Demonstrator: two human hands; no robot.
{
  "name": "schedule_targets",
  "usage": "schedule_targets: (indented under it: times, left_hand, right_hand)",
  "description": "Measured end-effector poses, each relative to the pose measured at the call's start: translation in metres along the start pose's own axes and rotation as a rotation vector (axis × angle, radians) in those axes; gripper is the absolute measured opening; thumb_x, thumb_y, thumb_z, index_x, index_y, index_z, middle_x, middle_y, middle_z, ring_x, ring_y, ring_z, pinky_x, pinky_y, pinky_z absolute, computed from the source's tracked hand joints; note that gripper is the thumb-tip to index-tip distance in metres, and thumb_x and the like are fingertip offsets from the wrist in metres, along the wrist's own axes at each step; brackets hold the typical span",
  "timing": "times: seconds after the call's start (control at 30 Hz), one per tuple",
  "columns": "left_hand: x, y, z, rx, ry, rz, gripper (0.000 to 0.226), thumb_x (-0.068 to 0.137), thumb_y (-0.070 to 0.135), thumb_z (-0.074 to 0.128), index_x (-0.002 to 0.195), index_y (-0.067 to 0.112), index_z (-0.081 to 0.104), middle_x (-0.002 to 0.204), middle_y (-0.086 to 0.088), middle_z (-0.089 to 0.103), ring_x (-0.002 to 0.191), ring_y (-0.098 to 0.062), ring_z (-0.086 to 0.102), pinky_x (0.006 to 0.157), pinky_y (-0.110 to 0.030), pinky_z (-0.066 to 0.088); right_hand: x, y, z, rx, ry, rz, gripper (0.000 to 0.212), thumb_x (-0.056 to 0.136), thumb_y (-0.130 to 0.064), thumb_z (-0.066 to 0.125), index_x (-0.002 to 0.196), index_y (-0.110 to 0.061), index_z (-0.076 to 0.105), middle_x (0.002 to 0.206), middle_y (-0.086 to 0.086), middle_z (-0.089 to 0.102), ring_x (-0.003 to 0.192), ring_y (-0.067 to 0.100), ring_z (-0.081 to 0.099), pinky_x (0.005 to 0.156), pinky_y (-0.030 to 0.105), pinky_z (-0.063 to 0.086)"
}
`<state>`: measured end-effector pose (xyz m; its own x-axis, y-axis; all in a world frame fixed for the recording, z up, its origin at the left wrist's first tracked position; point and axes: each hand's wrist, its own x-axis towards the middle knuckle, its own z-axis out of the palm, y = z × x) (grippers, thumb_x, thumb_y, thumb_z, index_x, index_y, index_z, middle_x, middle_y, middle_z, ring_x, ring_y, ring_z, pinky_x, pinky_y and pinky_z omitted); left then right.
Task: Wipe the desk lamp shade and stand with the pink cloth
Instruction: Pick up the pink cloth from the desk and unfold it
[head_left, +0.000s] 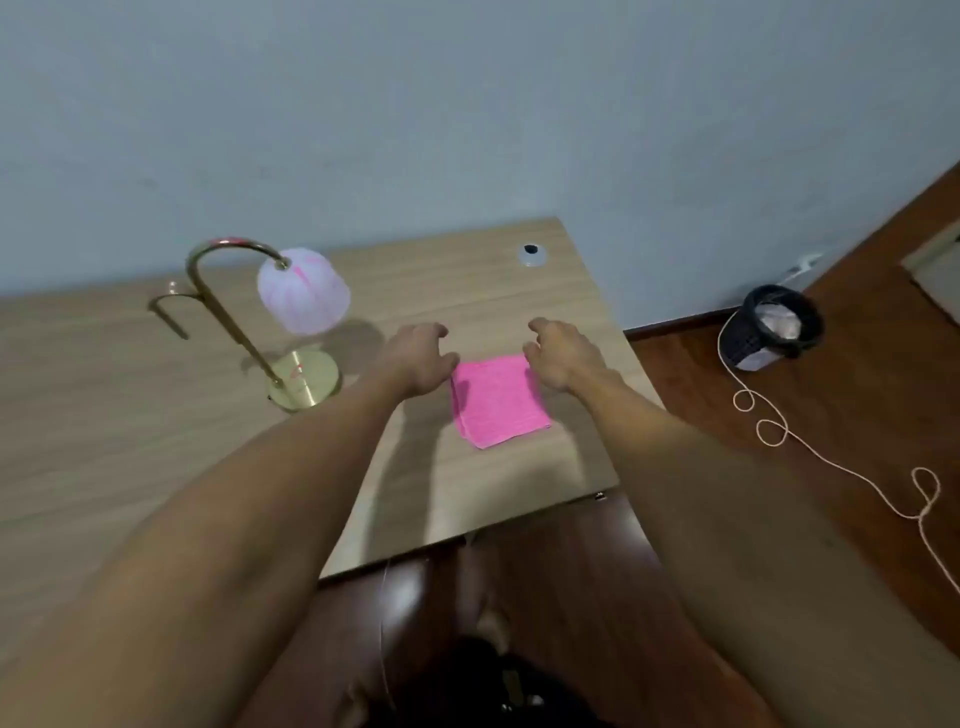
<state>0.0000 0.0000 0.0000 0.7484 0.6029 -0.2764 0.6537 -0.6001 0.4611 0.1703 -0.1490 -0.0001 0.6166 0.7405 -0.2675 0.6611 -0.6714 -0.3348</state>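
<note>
A folded pink cloth (497, 401) lies flat on the wooden desk (156, 441), near its right end. My left hand (421, 358) hovers at the cloth's upper left corner and my right hand (563, 358) at its upper right corner, both with fingers loosely curled and holding nothing. To the left stands the desk lamp: a pale pink-white shade (304, 291) hangs from a curved gold stand (228, 312) on a round gold base (306, 382). Pink marks show on the shade and base.
A grey wall rises behind the desk. A white cable grommet (531, 254) sits at the desk's far right. On the wooden floor to the right are a black waste bin (774, 327) and a looping pale cord (831, 457). The desk's front edge is near my legs.
</note>
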Motion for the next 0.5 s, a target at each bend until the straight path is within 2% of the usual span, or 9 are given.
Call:
schedule_targets:
  times: [0.17, 0.27, 0.37, 0.43, 0.5]
  left_hand:
    - [0.027, -0.004, 0.039, -0.035, -0.064, -0.138, 0.055, 0.100, 0.038, 0.053, 0.148, 0.011, 0.050, 0.150, -0.015, 0.055, 0.138, -0.034, 0.052, 0.114, -0.044, 0.044]
    - [0.039, -0.003, 0.061, -0.046, -0.064, -0.152, 0.041, 0.098, 0.028, 0.057, 0.135, 0.010, 0.060, 0.137, -0.016, 0.064, 0.126, -0.035, 0.059, 0.106, -0.046, 0.049]
    - [0.050, -0.006, 0.079, -0.069, -0.060, -0.159, 0.020, 0.092, 0.021, 0.060, 0.111, 0.013, 0.064, 0.114, -0.012, 0.070, 0.104, -0.033, 0.063, 0.093, -0.047, 0.054]
    - [0.055, -0.008, 0.090, -0.073, -0.036, -0.154, 0.020, 0.091, 0.022, 0.064, 0.109, 0.012, 0.062, 0.110, -0.011, 0.068, 0.102, -0.033, 0.062, 0.091, -0.048, 0.054]
    - [0.060, -0.007, 0.098, -0.082, 0.009, -0.159, 0.027, 0.091, 0.022, 0.066, 0.115, 0.011, 0.063, 0.116, -0.012, 0.065, 0.109, -0.033, 0.059, 0.095, -0.048, 0.052]
  right_hand:
    - [0.039, 0.024, 0.029, 0.025, -0.173, -0.023, 0.050, 0.104, -0.021, 0.046, 0.153, -0.011, 0.049, 0.151, 0.018, 0.055, 0.136, 0.038, 0.055, 0.112, 0.048, 0.047]
    - [0.062, 0.039, 0.047, -0.025, -0.244, -0.106, 0.050, 0.103, -0.013, 0.047, 0.152, -0.005, 0.047, 0.155, 0.019, 0.050, 0.142, 0.036, 0.048, 0.117, 0.046, 0.042]
    - [0.081, 0.052, 0.064, -0.076, -0.268, -0.172, 0.051, 0.101, -0.004, 0.049, 0.153, -0.005, 0.046, 0.158, 0.018, 0.047, 0.146, 0.035, 0.043, 0.120, 0.040, 0.037]
    - [0.090, 0.058, 0.073, -0.093, -0.258, -0.213, 0.053, 0.102, -0.003, 0.049, 0.154, -0.006, 0.045, 0.157, 0.017, 0.047, 0.146, 0.035, 0.042, 0.122, 0.039, 0.034]
    - [0.097, 0.061, 0.080, -0.098, -0.198, -0.246, 0.046, 0.101, -0.006, 0.051, 0.147, -0.010, 0.053, 0.144, 0.017, 0.055, 0.135, 0.037, 0.048, 0.114, 0.042, 0.040]
